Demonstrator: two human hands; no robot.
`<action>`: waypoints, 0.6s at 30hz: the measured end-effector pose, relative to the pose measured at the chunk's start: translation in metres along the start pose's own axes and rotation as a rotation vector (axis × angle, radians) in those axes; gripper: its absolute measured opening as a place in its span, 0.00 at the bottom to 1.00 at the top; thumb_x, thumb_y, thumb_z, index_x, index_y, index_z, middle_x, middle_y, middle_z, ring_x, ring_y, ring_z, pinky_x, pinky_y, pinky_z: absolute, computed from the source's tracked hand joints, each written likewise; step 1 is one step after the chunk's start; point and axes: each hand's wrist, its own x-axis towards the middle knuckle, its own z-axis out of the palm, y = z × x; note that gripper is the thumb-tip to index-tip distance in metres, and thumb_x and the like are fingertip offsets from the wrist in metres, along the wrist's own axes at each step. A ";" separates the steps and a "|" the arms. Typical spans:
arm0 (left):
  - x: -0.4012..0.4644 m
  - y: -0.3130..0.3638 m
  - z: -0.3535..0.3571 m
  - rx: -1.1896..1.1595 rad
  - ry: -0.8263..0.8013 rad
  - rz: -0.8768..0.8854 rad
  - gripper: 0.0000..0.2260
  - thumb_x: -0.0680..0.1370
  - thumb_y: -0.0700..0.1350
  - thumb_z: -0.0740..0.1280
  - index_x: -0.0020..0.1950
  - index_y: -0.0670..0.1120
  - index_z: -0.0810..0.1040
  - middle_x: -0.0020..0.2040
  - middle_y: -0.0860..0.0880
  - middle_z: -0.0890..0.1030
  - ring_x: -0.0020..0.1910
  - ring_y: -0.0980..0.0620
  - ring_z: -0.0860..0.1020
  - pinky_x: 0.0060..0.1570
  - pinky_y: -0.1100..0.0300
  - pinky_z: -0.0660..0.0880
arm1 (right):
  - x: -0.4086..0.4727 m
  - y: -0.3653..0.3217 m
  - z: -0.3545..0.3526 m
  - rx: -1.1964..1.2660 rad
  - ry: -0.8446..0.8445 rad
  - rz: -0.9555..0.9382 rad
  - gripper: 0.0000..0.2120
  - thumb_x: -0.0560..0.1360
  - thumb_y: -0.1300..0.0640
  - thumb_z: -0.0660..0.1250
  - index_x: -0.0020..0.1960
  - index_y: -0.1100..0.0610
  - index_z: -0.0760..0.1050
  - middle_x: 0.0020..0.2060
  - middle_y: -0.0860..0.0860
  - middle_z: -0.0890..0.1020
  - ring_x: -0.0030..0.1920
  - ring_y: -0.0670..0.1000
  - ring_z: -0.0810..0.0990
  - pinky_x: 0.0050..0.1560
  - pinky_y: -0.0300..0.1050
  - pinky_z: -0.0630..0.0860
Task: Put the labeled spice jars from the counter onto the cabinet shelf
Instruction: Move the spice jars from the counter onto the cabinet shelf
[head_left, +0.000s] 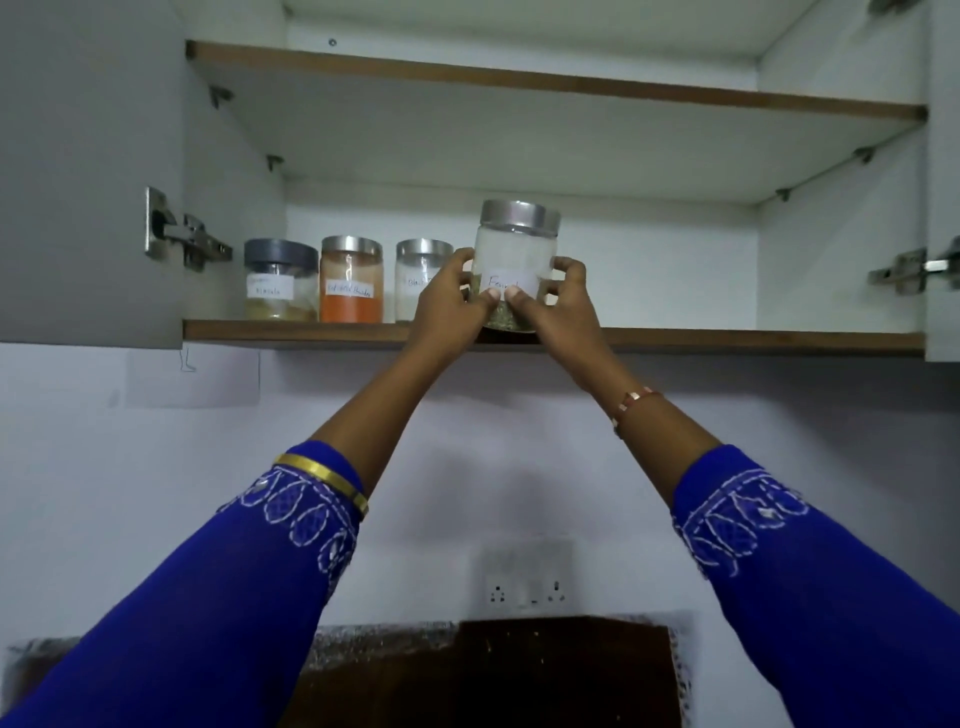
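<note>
From the head view I have both arms stretched up to the open wall cabinet. My left hand (451, 299) and my right hand (556, 301) clasp one clear glass jar with a brushed steel lid and a handwritten white label (514, 270), fingers curled round its sides and both thumbs pressed on the front just under the label. I judge the double grip is for steadiness at full reach: the jar is tall and holds only a low layer of greenish seed at the bottom. Its base sits at the front edge of the lower wood-edged cabinet shelf (727, 340); whether it rests fully or hangs a hair above, I cannot tell, as my fingers cover the base.

Just beyond my left hand stand three jars in a row along the shelf: nearest, a clear steel-lidded jar of white contents (415, 280), partly hidden behind my knuckles; then a steel-lidded jar of orange-red powder (351, 280); farthest, a grey-lidded jar of pale brown powder (281, 283). All labels face outward, so I keep this one turned forward to match. To my right hand's side the shelf runs bare to the door hinge (904, 270).

The task looks well along; I cannot see the worktop, so what remains is unknown.
</note>
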 end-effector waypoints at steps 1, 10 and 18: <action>0.004 -0.004 0.001 0.005 0.003 -0.021 0.19 0.76 0.41 0.64 0.67 0.45 0.67 0.59 0.42 0.78 0.52 0.49 0.77 0.52 0.55 0.76 | 0.004 0.003 0.002 -0.037 0.004 -0.022 0.28 0.75 0.55 0.67 0.69 0.60 0.59 0.61 0.59 0.75 0.56 0.54 0.78 0.54 0.46 0.76; 0.033 -0.036 0.005 0.245 0.016 -0.067 0.26 0.74 0.45 0.68 0.70 0.46 0.65 0.59 0.43 0.76 0.56 0.46 0.77 0.51 0.57 0.72 | 0.038 0.029 0.011 -0.267 -0.026 -0.041 0.23 0.74 0.52 0.67 0.62 0.62 0.62 0.46 0.54 0.74 0.45 0.52 0.74 0.43 0.44 0.71; 0.059 -0.036 0.018 0.567 -0.348 -0.176 0.19 0.76 0.38 0.57 0.66 0.39 0.69 0.66 0.41 0.73 0.64 0.43 0.71 0.64 0.52 0.67 | 0.068 0.044 0.004 -0.701 -0.138 -0.002 0.15 0.75 0.63 0.61 0.61 0.65 0.72 0.60 0.61 0.76 0.59 0.60 0.75 0.55 0.47 0.71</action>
